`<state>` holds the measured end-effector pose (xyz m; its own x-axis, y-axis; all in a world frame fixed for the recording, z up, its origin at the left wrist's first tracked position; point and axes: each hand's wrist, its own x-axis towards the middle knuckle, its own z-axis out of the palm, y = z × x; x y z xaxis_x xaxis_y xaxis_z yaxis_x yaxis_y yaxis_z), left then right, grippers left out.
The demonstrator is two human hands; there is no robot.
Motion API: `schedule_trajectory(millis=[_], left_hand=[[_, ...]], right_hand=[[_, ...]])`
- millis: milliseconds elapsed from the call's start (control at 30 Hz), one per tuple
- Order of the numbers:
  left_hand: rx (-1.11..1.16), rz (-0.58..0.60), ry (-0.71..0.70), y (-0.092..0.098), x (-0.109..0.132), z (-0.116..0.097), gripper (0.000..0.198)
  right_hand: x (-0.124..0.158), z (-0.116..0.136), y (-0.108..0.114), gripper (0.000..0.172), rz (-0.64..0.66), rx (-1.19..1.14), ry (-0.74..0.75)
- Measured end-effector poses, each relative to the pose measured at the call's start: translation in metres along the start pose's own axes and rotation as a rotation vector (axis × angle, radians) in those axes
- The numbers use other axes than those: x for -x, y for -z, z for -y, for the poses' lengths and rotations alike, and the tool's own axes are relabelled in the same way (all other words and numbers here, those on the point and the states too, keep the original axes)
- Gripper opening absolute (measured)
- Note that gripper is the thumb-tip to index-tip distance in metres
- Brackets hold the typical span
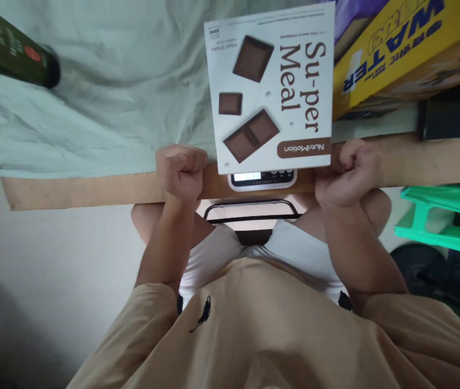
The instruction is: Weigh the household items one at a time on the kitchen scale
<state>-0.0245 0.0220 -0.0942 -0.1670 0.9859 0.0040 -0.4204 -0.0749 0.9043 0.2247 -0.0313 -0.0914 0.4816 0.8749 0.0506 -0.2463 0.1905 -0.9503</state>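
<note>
A white meal shake box printed "Su-per Meal" lies on a digital kitchen scale. Only the scale's front strip shows, with its lit display and buttons; the box covers the rest. To the left of the box, my left hand rests as a closed fist at the table's front edge, with nothing seen in it. My right hand is also curled into a fist, close by the box's lower right corner. Whether it touches the box I cannot tell.
A yellow box stands at the right, with a purple package behind it and a black object beside it. At the upper left lies a dark green bottle. Below the wooden table edge is a green stool.
</note>
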Motion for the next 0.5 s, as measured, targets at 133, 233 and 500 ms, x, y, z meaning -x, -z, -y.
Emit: schedule_trajectory(millis=[133, 233, 500], left_hand=[[-0.032, 0.044, -0.032, 0.0005, 0.0008, 0.002, 0.07], [-0.027, 0.08, -0.032, -0.0005, 0.0011, 0.0015, 0.07], [-0.104, -0.036, 0.053, 0.0031, 0.0038, 0.0071, 0.062]], right_hand=[[0.001, -0.0014, 0.002, 0.067, 0.013, -0.005, -0.018], [0.0004, -0.0038, 0.0005, 0.067, 0.003, -0.014, -0.011], [0.0007, 0.0027, -0.007, 0.041, 0.021, 0.065, -0.098]])
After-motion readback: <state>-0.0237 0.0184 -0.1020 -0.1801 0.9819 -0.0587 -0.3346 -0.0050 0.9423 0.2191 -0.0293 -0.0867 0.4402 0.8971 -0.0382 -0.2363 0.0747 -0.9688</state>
